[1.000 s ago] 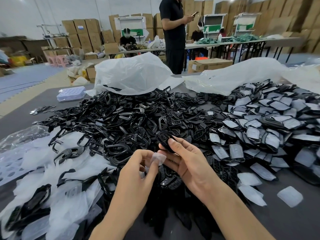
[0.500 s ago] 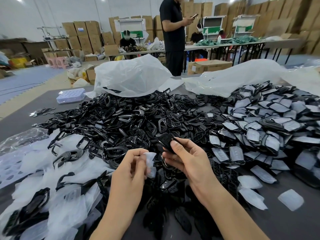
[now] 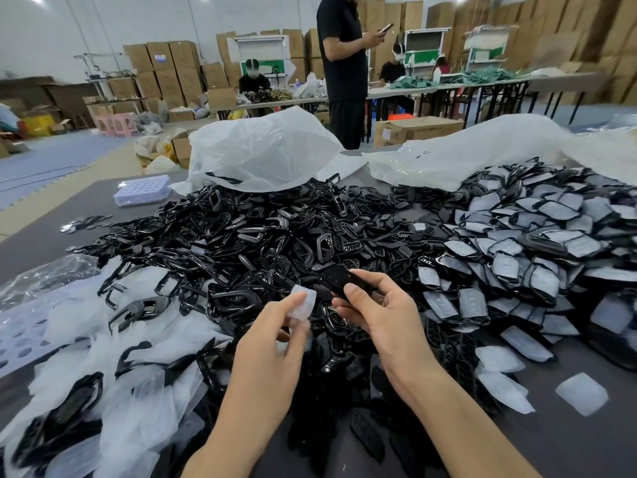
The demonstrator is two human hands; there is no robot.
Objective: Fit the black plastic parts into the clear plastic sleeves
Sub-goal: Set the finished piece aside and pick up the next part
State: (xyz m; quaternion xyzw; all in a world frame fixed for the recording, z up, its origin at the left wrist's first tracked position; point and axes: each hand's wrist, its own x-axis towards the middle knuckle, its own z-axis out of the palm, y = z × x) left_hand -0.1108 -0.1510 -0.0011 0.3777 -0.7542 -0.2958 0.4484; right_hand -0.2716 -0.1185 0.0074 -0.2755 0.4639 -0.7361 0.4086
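- A head-worn camera looks down on a dark grey table (image 3: 586,446) heaped with small plastic pieces; two bare hands meet just above the near edge of the heap
- The left hand (image 3: 272,334) pinches one small clear sleeve (image 3: 304,301) between thumb and curled fingertips, gripping its lower part so that its upper edge stands free
- The right hand (image 3: 382,315) grips one black part (image 3: 339,281) between the thumb and bent fingers; the part slants up and to the left, its near end just beside the sleeve
- The part appears to be outside the sleeve; whether the sleeve's mouth is spread open cannot be told
- Behind the hands lies a broad pile of bare black parts (image 3: 241,236), glossy frames and small grilles tangled together
- To the right lies a large heap of sleeved parts (image 3: 537,243), black shapes showing through frosted plastic, with a few pale sleeves lying singly on the table nearby
- To the left is a drift of empty sleeves (image 3: 86,326), mixed with larger black frames
- Judged from the piles, the work is well under way: many pieces look finished, yet at least as many bare parts remain, and the pair in hand is only at the point of lining up
- Beyond the table sit crumpled white plastic bags (image 3: 262,150); a standing person (image 3: 344,63) and stacked cartons fill the background
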